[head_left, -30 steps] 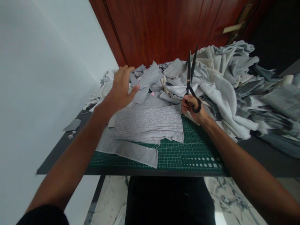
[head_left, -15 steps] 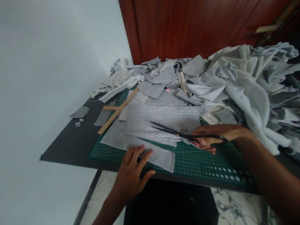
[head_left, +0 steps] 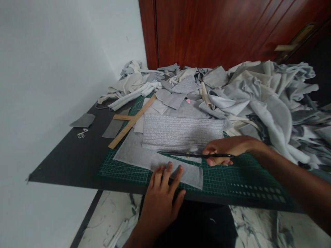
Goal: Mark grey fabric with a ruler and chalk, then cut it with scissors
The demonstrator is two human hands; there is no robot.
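My right hand is closed around the handles of a pair of black scissors. Their blades point left and look closed, lying along the lower edge of a ribbed light-grey fabric piece. Flat on a plain grey fabric piece rest the spread fingers of my left hand, close to the front edge of the table. This plain piece has a slanting upper edge and reaches left under the ribbed one. Beneath both is a green cutting mat with a printed grid.
A wooden T-shaped ruler lies left of the ribbed fabric. Grey and white fabric is heaped at the back and right. A grey scrap and a white looped string lie on the dark tabletop. Behind stands a reddish-brown door.
The scissors have turned from a slant to nearly level and dropped to the ribbed fabric's lower edge. My left hand has shifted right along the plain fabric. The view has tilted slightly.
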